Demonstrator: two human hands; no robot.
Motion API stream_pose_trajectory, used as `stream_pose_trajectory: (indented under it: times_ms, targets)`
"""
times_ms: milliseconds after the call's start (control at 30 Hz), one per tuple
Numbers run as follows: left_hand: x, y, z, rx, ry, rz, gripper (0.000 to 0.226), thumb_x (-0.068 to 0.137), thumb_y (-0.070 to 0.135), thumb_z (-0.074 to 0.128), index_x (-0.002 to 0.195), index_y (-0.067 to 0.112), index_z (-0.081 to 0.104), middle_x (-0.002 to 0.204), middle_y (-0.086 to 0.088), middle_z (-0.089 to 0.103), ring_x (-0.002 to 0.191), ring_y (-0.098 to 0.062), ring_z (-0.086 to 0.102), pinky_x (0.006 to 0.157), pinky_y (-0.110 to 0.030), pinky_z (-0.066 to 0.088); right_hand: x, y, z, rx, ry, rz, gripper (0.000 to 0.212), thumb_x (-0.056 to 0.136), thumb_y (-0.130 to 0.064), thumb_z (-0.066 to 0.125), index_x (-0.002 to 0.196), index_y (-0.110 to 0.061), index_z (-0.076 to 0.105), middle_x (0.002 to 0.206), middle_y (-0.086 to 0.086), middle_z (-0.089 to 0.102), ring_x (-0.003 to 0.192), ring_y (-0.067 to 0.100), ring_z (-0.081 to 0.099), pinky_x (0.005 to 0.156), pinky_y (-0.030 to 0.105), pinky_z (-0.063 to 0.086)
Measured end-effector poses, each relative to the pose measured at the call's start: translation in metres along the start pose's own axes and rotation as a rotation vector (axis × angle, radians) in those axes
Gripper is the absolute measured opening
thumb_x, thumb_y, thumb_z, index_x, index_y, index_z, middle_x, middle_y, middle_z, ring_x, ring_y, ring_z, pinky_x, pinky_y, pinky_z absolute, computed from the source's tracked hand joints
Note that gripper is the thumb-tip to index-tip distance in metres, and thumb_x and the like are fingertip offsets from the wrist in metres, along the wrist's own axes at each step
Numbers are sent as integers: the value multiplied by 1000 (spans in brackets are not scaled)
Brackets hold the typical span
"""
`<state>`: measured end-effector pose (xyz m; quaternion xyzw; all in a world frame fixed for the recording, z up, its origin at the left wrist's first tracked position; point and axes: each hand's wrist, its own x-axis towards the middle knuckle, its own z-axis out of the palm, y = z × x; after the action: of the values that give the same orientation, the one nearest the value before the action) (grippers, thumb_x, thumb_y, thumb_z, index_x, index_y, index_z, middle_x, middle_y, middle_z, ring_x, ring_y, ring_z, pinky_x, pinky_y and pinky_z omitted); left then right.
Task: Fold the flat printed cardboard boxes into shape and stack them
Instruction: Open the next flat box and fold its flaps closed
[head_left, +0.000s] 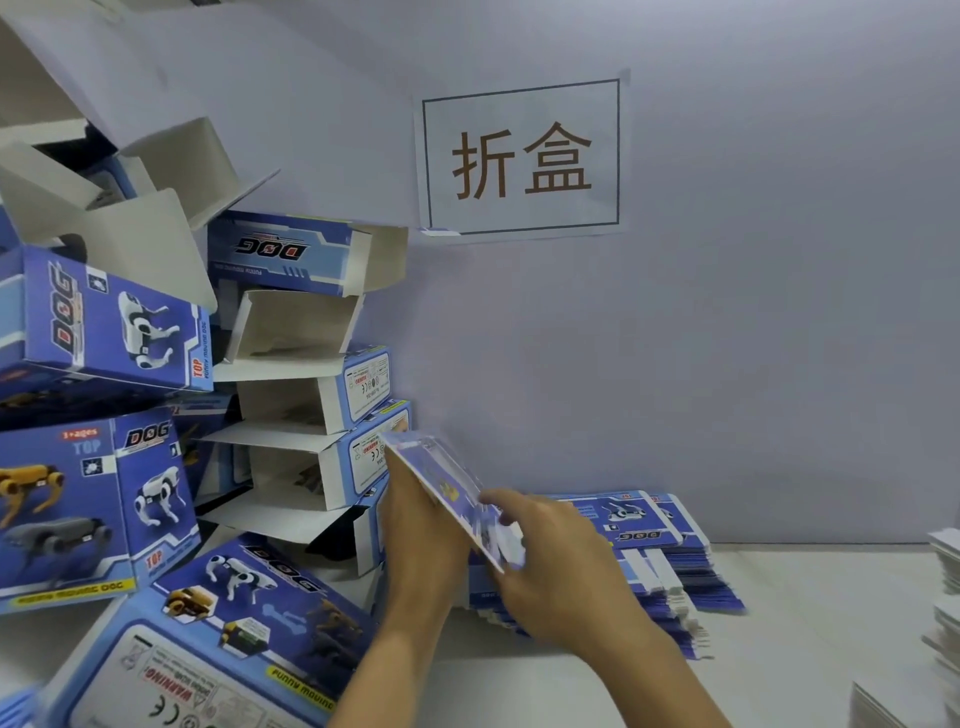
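A flat blue printed box (451, 493) is lifted at a tilt between my two hands, its edge towards me. My left hand (421, 525) holds it from the left side, fingers up against its underside. My right hand (550, 561) grips its lower right end, thumb on top. Just behind lies the stack of flat printed boxes (660, 561) on the table. A tall, untidy pile of folded blue boxes (156, 415) with open flaps fills the left side.
A white table (810, 649) runs to the right edge, where stacks of white cardboard pieces (943, 623) stand. A paper sign (522, 156) is taped to the wall behind. One folded box (218, 649) lies on its side at the near left.
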<state>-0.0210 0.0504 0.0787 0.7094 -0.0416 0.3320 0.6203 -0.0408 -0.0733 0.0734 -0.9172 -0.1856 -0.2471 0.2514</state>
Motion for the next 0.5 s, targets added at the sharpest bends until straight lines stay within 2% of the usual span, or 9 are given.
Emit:
stream_pose_trajectory:
  times_ms: [33, 67, 133, 167, 233, 333, 400, 433, 500]
  targets:
    - [0, 0, 0, 43, -9, 22, 13, 95, -2, 55, 107, 4, 53, 91, -7, 60, 95, -29, 59, 64, -6, 48, 0, 4, 2, -12, -39, 39, 50, 91, -32, 60, 139, -42, 46, 125, -11, 60, 115, 16, 55, 77, 27, 45]
    - [0, 0, 2, 68, -33, 55, 28, 95, -4, 52, 121, 7, 53, 109, -8, 63, 109, -28, 59, 77, -11, 52, 0, 8, 2, 15, -32, 71, 47, 92, -27, 59, 136, -41, 50, 120, -8, 62, 110, 16, 58, 75, 26, 46]
    - [-2, 4, 2, 90, -82, 126, 66, 94, -10, 45, 149, 25, 37, 149, 3, 45, 139, -15, 39, 107, -33, 46, 2, 14, -2, 151, 64, 125, 27, 96, -15, 52, 99, -38, 64, 85, -8, 61, 74, 2, 58, 56, 13, 41]
    - [-3, 6, 1, 111, -108, 168, 74, 93, -12, 45, 150, 33, 33, 153, 13, 36, 142, -5, 31, 112, -33, 41, 3, 17, -6, 200, 134, 158, 36, 96, -9, 48, 76, -38, 56, 68, -14, 51, 56, -3, 50, 47, 11, 37]
    - [0, 7, -1, 158, -179, 217, 79, 91, -13, 47, 149, 37, 33, 148, 23, 34, 140, 1, 31, 112, -29, 39, 4, 24, -19, 298, 262, 207, 54, 95, 1, 46, 61, -40, 34, 50, -16, 36, 43, -5, 45, 42, 8, 34]
    - [2, 4, -4, 220, -327, 217, 78, 90, -14, 46, 153, 30, 35, 153, 17, 39, 141, -10, 38, 113, -40, 42, 4, 39, -39, 345, 381, 225, 60, 88, 8, 47, 46, -32, 39, 41, -11, 37, 42, 8, 35, 42, 15, 28]
    - [0, 2, -4, 270, -440, 234, 81, 88, -14, 45, 154, 32, 32, 156, 20, 33, 146, -5, 30, 118, -37, 34, 4, 49, -47, 339, 426, 267, 48, 85, 11, 49, 46, -17, 47, 46, -9, 33, 47, 12, 25, 46, 21, 23]
    - [-1, 2, -4, 294, -498, 249, 83, 87, -12, 46, 154, 35, 31, 156, 22, 31, 146, -2, 27, 120, -34, 31, 4, 55, -51, 351, 459, 297, 44, 84, 11, 50, 48, -14, 52, 50, -6, 37, 49, 11, 26, 50, 24, 28]
    - [-5, 0, -4, 336, -630, 268, 85, 86, 2, 53, 152, 45, 24, 156, 29, 27, 146, 4, 23, 121, -25, 26, 4, 62, -58, 432, 509, 376, 36, 86, 8, 52, 67, -14, 73, 60, -3, 55, 52, 14, 43, 61, 27, 43]
